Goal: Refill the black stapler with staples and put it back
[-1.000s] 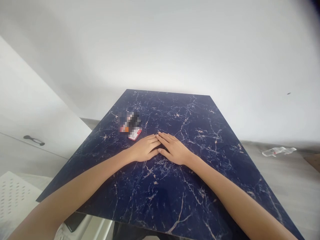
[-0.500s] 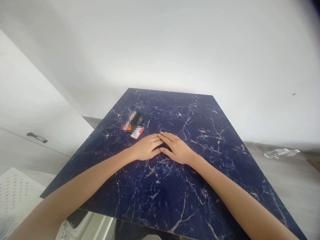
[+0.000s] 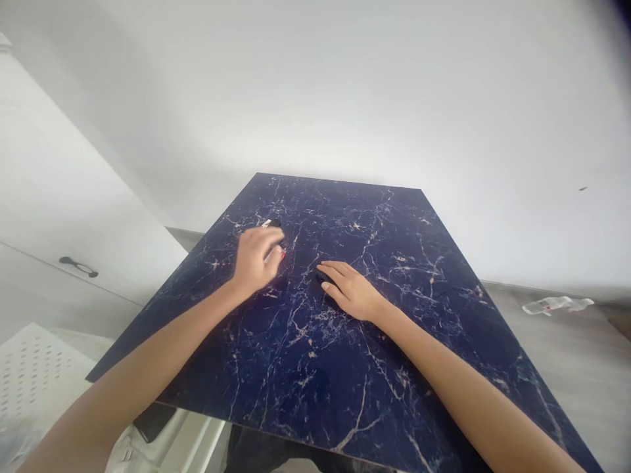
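My left hand (image 3: 256,256) is over a small group of objects on the dark blue marbled table (image 3: 315,387). Its fingers are curved and the thumb stands apart from them, slightly blurred. Past the fingertips a black and white object (image 3: 272,224) shows, and a bit of a red thing (image 3: 282,254) peeks out by the thumb. The palm hides most of the group, and I see no firm grip. My right hand (image 3: 352,289) lies palm down near the table's middle, fingers stretched out and holding nothing.
A white cabinet with a dark handle (image 3: 79,267) is on the left. Below it are a white perforated surface (image 3: 34,368) and a dark flat object (image 3: 154,420) beneath the table edge. A clear plastic bottle (image 3: 557,305) lies on the floor at right.
My left hand has left the right hand's fingertips and moved left and away from me, onto the small objects, covering most of them. The right hand has stayed in place.
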Available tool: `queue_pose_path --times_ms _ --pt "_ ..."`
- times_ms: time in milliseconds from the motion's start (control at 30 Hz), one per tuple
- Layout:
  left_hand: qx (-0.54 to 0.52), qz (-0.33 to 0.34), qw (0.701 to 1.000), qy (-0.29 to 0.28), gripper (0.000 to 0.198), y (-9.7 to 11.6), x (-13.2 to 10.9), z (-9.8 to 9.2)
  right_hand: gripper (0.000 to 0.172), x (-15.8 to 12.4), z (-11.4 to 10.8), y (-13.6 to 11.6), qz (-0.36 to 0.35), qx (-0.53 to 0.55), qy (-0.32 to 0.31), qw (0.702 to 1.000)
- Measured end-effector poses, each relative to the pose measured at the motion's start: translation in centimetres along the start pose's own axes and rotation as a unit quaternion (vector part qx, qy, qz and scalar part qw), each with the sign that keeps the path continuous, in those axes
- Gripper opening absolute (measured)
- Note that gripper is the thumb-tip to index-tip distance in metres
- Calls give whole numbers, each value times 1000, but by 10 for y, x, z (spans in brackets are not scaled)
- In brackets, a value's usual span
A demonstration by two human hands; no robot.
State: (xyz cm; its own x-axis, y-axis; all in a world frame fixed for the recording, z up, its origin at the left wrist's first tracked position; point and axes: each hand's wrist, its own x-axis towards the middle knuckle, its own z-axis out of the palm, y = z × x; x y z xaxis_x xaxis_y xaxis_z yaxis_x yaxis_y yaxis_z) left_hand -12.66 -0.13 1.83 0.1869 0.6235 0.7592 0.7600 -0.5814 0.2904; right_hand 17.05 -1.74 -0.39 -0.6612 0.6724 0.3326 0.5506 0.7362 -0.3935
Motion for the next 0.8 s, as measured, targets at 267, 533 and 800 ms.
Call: queue_pose_path --times_ms 267,533,800 --pt "-160 -266 938 -157 69 -93 6 -3 46 0 0 0 -8 -19 -7 1000" --pt "-61 -189 939 -279 87 -53 12 -6 44 1 0 -1 -11 -18 -4 1000" --pt "-153 -31 926 -343 86 9 -8 6 45 2 -2 9 70 89 81 990"
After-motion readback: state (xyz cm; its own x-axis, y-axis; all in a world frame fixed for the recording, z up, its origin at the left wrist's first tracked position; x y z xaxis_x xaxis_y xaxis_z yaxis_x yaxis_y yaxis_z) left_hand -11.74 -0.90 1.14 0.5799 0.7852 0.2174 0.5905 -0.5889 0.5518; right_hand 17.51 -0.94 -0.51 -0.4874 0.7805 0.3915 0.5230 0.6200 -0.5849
